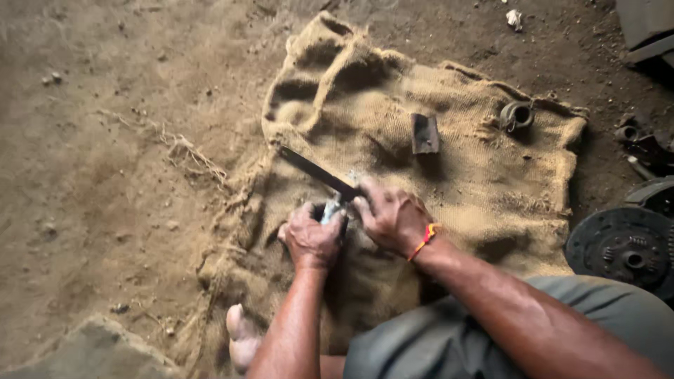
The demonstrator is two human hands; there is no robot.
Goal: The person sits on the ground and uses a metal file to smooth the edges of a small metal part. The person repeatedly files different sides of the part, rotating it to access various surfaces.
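Head view shows a person crouched over a coarse tan burlap sack [449, 175] spread on a dusty earthen floor [105, 140]. The left hand [310, 238] is curled into a fist around a small greyish metal part [331, 209], fingers closed tight on it, pinning it down against the sack. The right hand [392, 216], with a red and yellow thread band [425, 240] at the wrist, has its fingers wrapped shut around the near end of a long flat dark metal file [316, 172], whose blade slants up and to the left from the hands and lies across the small part.

Judged from this, the work on the part is under way, not finished: the tool is on the piece and both hands are engaged. How much of the surface has been worked cannot be told, since the hands hide most of it.

Farther up the sack, apart from the hands, lie a dark rectangular metal block [425, 133] and a short grey ring-shaped fitting [517, 115]. A round dark metal disc [625, 245] rests on the floor at the right edge. A bare foot [242, 337] shows below the left forearm.
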